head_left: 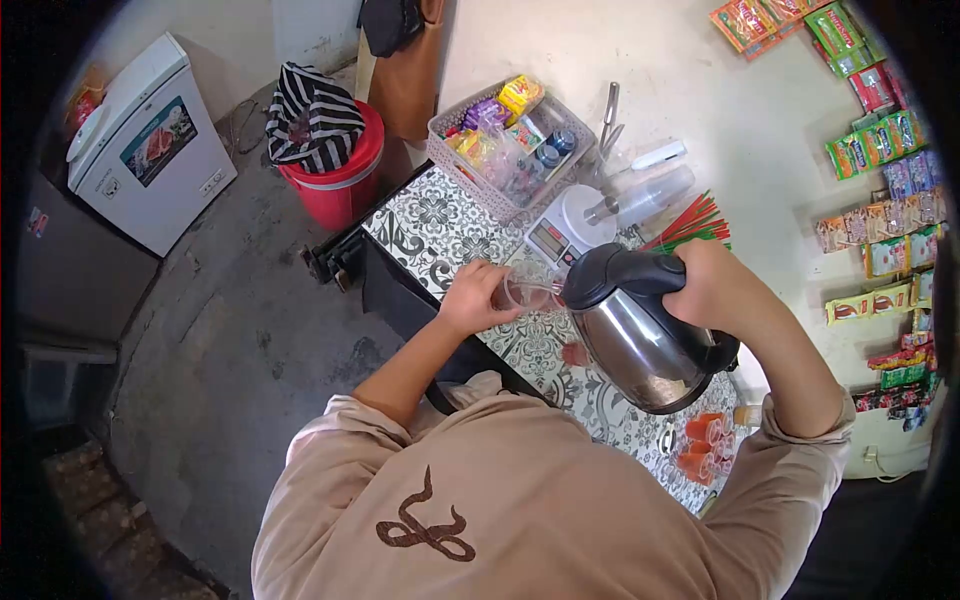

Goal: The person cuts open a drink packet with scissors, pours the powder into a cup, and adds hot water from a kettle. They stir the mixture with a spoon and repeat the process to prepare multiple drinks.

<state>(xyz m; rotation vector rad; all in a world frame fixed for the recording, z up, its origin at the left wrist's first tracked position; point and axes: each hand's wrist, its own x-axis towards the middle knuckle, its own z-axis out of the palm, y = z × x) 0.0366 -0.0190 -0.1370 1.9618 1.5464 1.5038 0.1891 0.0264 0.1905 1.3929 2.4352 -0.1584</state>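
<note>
My right hand (708, 285) grips the black handle of a shiny steel electric kettle (635, 350). The kettle is tilted, and its spout sits at the rim of a clear plastic cup (530, 284). Fingers of my left hand (478, 300) wrap round that cup, which leans over the patterned tabletop (440, 215). Whether water is flowing is too small to tell. Just beyond the cup lies a white kitchen scale (560, 238) with a small display. Several small cups of orange-red drink (705, 440) stand to the right of the kettle.
Behind the scale is a grey plastic basket (485, 195) of packets and jars. Red and green straws (695, 222) stand beside the kettle. Sachet strips (880, 145) hang on the right. A red bin (345, 195) and a white freezer (150, 145) stand on the left.
</note>
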